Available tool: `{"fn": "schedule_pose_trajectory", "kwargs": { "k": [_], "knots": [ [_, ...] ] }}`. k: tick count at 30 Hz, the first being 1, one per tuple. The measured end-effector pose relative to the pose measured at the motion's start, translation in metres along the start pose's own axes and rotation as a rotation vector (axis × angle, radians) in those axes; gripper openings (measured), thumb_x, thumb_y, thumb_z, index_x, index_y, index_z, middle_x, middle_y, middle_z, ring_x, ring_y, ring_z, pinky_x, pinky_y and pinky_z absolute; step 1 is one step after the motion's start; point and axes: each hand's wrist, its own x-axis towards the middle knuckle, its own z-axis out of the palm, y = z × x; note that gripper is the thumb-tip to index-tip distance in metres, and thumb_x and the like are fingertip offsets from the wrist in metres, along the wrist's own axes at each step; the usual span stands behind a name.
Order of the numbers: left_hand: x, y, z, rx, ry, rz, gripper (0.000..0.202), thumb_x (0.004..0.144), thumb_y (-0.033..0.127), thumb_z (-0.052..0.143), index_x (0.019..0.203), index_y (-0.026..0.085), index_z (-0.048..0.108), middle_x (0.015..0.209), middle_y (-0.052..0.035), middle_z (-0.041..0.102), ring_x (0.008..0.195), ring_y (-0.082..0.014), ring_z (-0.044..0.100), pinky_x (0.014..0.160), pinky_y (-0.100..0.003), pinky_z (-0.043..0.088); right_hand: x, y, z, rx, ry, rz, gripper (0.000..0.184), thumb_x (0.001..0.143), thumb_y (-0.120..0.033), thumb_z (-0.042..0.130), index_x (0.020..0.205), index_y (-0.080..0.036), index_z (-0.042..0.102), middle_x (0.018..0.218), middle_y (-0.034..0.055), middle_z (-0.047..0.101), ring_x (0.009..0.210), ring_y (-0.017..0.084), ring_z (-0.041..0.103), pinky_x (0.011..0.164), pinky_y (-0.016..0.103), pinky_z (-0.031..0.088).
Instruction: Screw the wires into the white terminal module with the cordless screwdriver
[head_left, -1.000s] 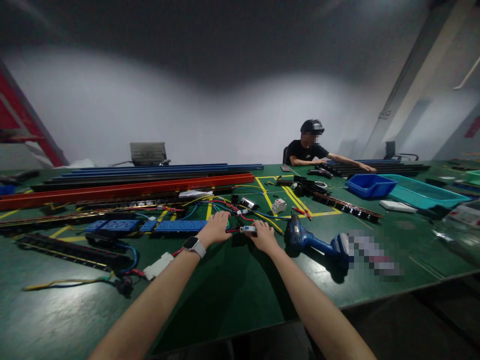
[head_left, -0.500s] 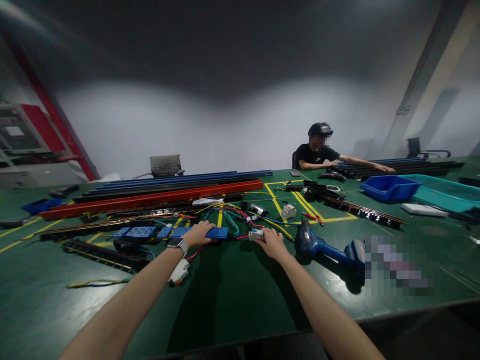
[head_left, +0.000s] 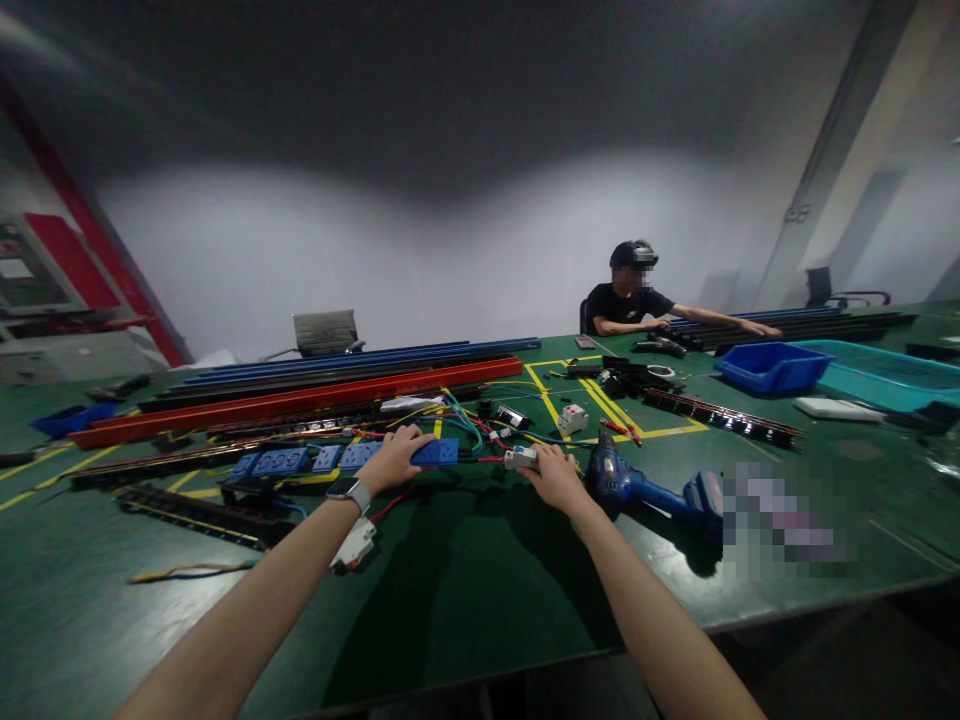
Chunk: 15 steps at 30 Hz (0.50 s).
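My left hand (head_left: 395, 458) is closed over the right end of a row of blue socket modules (head_left: 442, 453). Between the fingers of my right hand (head_left: 555, 474) is a small white circuit breaker (head_left: 519, 457). Red and dark wires run from the right end of the sockets to this breaker. A second white breaker (head_left: 354, 543) lies below my left wrist, with a red wire leading to it. Another white breaker (head_left: 574, 419) stands on the table beyond my right hand. Loose yellow, green and blue wires (head_left: 471, 422) lie behind the sockets.
A blue cordless drill (head_left: 645, 490) lies right of my right hand. Orange (head_left: 300, 400) and dark rails stretch across the left and back. Blue (head_left: 772, 368) and turquoise bins (head_left: 892, 375) stand at right. Across the table a person (head_left: 630, 295) sits, one arm stretched over rails.
The right end of the socket row has risen slightly with my left hand. My right hand has lifted the breaker a little and moved it right. The view has shifted slightly.
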Motion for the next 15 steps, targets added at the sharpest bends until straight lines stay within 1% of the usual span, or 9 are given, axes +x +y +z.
{"fn": "schedule_pose_trajectory", "kwargs": {
  "k": [3, 8, 12, 15],
  "knots": [
    [0.006, 0.007, -0.007, 0.011, 0.022, 0.014, 0.061, 0.083, 0.041, 0.065, 0.142, 0.031, 0.050, 0.125, -0.0120, 0.053, 0.114, -0.0304, 0.047, 0.098, -0.045, 0.033, -0.002, 0.005, -0.009, -0.010, 0.007, 0.006, 0.044, 0.096, -0.051, 0.049, 0.129, -0.022, 0.056, 0.131, 0.0132, 0.059, 0.118, 0.030, 0.048, 0.090, 0.042, 0.034],
    [0.017, 0.020, -0.023, 0.083, 0.050, 0.058, 0.067, 0.079, 0.035, 0.071, 0.143, 0.031, 0.049, 0.128, -0.0130, 0.053, 0.117, -0.0319, 0.046, 0.097, -0.045, 0.033, -0.005, 0.014, -0.022, -0.011, 0.028, 0.013, 0.041, 0.097, -0.050, 0.048, 0.126, -0.022, 0.057, 0.129, 0.0137, 0.059, 0.120, 0.031, 0.046, 0.089, 0.042, 0.034],
    [0.022, 0.025, -0.045, 0.136, 0.078, 0.113, 0.070, 0.077, 0.029, 0.071, 0.143, 0.031, 0.049, 0.129, -0.0115, 0.053, 0.118, -0.0310, 0.046, 0.100, -0.045, 0.031, -0.006, 0.013, -0.027, 0.010, 0.066, 0.015, 0.041, 0.097, -0.050, 0.048, 0.125, -0.021, 0.056, 0.126, 0.0137, 0.060, 0.118, 0.031, 0.048, 0.089, 0.041, 0.035],
    [0.020, 0.020, -0.064, 0.148, 0.072, 0.119, 0.070, 0.079, 0.029, 0.070, 0.145, 0.034, 0.046, 0.131, -0.0106, 0.051, 0.119, -0.0307, 0.045, 0.102, -0.046, 0.029, -0.005, 0.002, -0.028, 0.023, 0.070, 0.019, 0.043, 0.098, -0.051, 0.046, 0.126, -0.021, 0.055, 0.127, 0.0134, 0.060, 0.117, 0.030, 0.048, 0.090, 0.042, 0.034]
  ]
}}
